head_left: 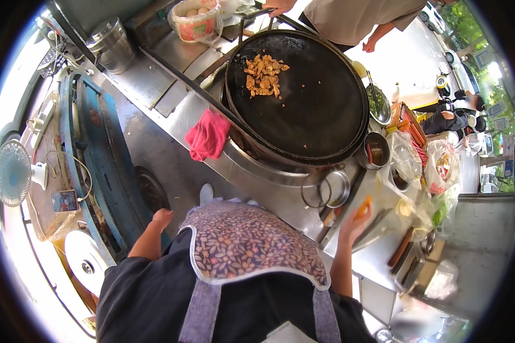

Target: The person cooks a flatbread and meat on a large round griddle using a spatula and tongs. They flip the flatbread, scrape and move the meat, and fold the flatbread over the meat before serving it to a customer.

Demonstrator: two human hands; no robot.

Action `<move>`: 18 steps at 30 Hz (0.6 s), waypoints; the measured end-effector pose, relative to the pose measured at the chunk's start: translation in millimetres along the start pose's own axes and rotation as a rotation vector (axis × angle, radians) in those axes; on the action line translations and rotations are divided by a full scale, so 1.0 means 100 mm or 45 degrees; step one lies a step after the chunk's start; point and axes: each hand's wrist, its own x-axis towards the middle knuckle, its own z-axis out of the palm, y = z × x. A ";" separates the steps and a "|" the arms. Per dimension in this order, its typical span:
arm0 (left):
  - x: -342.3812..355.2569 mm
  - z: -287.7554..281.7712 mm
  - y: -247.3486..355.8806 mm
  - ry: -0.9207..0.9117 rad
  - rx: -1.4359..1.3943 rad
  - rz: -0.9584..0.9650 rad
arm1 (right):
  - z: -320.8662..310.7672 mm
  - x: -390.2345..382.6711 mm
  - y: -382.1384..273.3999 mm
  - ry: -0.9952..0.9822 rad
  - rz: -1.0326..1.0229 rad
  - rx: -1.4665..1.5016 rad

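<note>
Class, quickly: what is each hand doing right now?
Left hand: loosely curled at the side, holding nothing.
Right hand: closed on a small orange piece.

One round black griddle (pixel 303 97) with one heap of fried pieces (pixel 263 74) on it. One pink cloth (pixel 208 135) left of griddle. Two small metal bowls (pixel 375 150) right of it, one bag of eggs (pixel 195 20) beyond it, one fan (pixel 12 172) far left.
</note>
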 end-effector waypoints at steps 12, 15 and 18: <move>0.09 -0.17 -0.07 -0.022 -0.741 0.136 | 2.40 1.04 -3.09 -0.479 -0.987 -0.228; -0.10 -0.33 0.07 -0.046 -0.836 0.125 | 2.75 1.18 -3.44 -0.536 -0.906 -0.450; -0.22 -0.37 -0.12 -0.058 -0.878 0.038 | 2.94 1.17 -3.27 -0.585 -0.904 -0.562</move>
